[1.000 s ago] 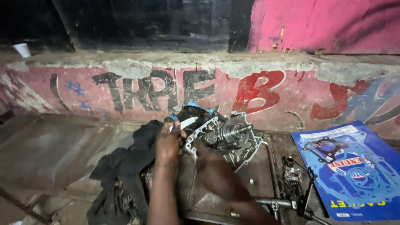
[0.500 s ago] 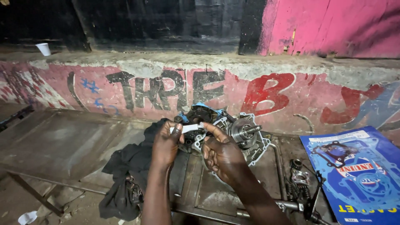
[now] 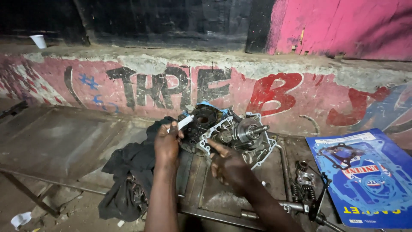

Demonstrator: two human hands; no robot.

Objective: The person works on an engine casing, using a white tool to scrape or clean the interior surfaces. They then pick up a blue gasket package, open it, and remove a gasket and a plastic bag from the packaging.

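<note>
One engine case (image 3: pixel 234 133) sits at the counter's (image 3: pixel 56 141) back edge. The left hand (image 3: pixel 166 144) pinches a small white tube (image 3: pixel 185 122) against it; the right hand (image 3: pixel 227 165) points, fingers loosely curled. One blue rectangular gasket package (image 3: pixel 365 176) lies at the right edge, one black rag (image 3: pixel 126 167) at the front.

Left of my left hand (image 3: pixel 166 144) the metal table (image 3: pixel 56 141) lies bare, open room beyond the black rag (image 3: pixel 128 172) heaped beside my wrist. Far ahead, the engine case (image 3: pixel 234 133) and painted wall (image 3: pixel 300 92) block me. Right of my right hand (image 3: pixel 229 165), loose parts (image 3: pixel 302 182) and a blue gasket pack (image 3: pixel 365 176) crowd the surface.
</note>
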